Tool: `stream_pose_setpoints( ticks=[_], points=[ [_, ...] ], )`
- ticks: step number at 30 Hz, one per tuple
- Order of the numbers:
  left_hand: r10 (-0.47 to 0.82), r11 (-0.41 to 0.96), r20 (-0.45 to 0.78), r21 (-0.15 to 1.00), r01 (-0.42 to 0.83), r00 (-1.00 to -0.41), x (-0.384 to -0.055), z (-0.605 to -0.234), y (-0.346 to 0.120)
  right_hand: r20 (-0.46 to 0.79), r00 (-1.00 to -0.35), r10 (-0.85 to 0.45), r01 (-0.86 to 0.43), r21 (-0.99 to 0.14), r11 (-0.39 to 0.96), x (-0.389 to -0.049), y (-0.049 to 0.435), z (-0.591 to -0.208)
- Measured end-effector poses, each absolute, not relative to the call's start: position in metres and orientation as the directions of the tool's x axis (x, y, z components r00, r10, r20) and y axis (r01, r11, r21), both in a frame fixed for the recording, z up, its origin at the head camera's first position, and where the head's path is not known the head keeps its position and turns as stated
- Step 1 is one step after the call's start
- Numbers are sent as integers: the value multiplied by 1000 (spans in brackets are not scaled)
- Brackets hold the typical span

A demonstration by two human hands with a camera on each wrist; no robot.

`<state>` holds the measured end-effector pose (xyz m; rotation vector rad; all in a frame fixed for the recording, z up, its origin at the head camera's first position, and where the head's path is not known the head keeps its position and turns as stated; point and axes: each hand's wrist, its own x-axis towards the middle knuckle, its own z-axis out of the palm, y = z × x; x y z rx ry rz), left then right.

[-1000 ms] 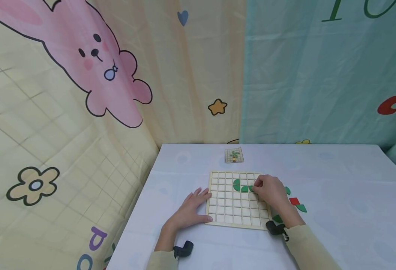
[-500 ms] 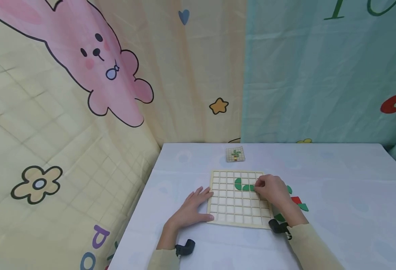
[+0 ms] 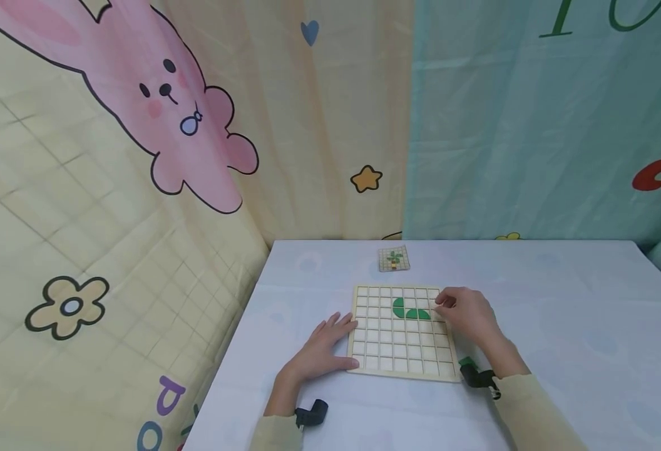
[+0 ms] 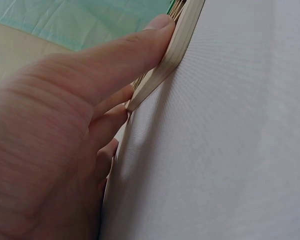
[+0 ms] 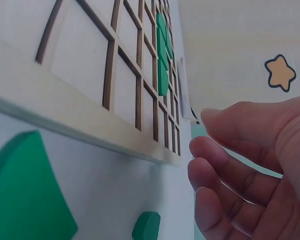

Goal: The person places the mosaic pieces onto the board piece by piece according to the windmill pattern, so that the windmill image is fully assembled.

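Observation:
A pale wooden grid board (image 3: 404,374) lies on the table. Several green quarter-round pieces (image 3: 418,314) sit in its upper cells. My left hand (image 3: 322,347) rests at the board's left side, thumb on the near corner and fingers along the edge; the left wrist view shows the thumb (image 4: 162,25) on the frame. Over the board's right edge hovers my right hand (image 3: 468,316), its fingers loosely bent. In the right wrist view, thumb and fingertips (image 5: 199,147) stand apart with nothing between them. Below that hand, a loose green piece (image 5: 30,195) and a smaller-looking green one (image 5: 146,226) lie beside the board.
Behind the board lies a small pattern card (image 3: 394,258) with a gridded green, red and yellow design. A white cloth covers the table (image 3: 578,351). Printed curtains (image 3: 330,125) hang behind and to the left. Each wrist carries a black camera (image 3: 311,413).
My right hand has let go of a green piece on the board and moved right, now covering the red and green pieces there. The left hand stays at the board's edge.

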<state>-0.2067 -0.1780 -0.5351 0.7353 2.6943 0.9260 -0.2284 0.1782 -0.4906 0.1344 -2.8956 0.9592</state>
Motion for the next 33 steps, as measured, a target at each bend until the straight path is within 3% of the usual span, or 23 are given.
stream_pose_setpoints(
  ticks=[8,33],
  points=[
    [508,687,-29,617,385,-861,-208,-536,-178,146,-989,-31,-112,-588,801,-227,192,-489],
    [516,680,-29,621,389,-856,-207,-534,-177,56,-996,72,21,-628,778,-229,239,-499]
  ],
)
